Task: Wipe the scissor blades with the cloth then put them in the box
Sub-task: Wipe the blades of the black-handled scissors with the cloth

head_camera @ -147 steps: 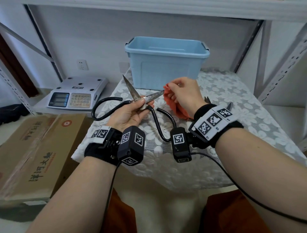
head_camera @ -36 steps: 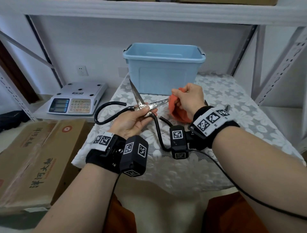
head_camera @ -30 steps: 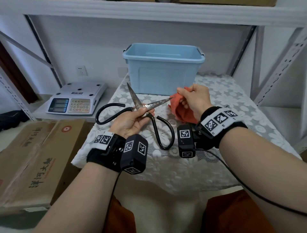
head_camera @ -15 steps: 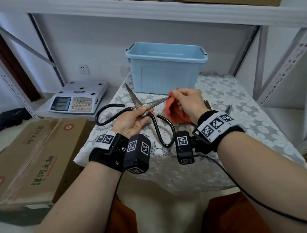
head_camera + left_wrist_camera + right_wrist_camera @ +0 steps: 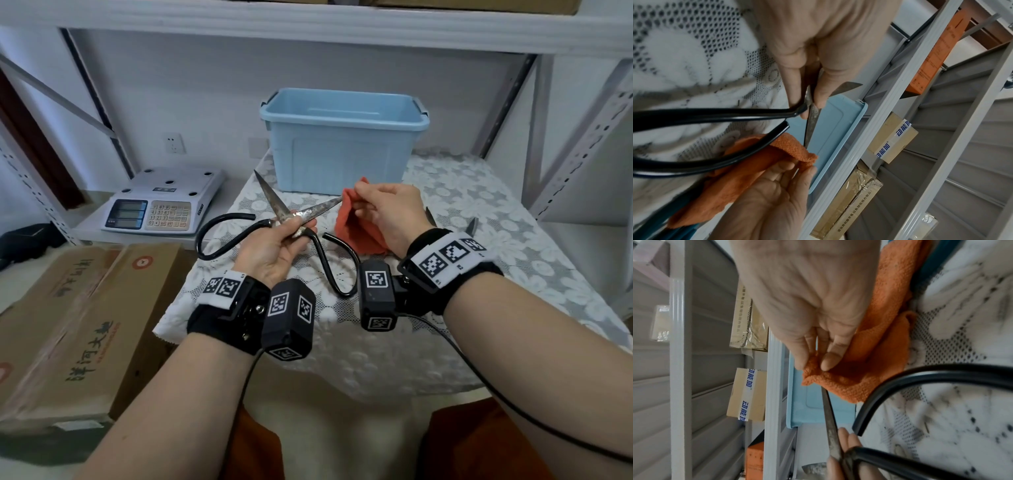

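white lace tablecloth [image 5: 445,308], grey metal shelving [image 5: 308,20], cardboard box [image 5: 78,325] alongside

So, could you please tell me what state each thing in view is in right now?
scissors: blades spread open, rusty, held at the pivot by the left hand.
cloth: bunched, pinched by the right hand at the tip of one blade.
box: lid off, nothing visible inside.
scale: displays blank.
cardboard carton: closed.

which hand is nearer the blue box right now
Right. The right hand, pinching the orange cloth, is just in front of the blue box. The left hand, gripping the scissors at the pivot, sits farther back toward the person.
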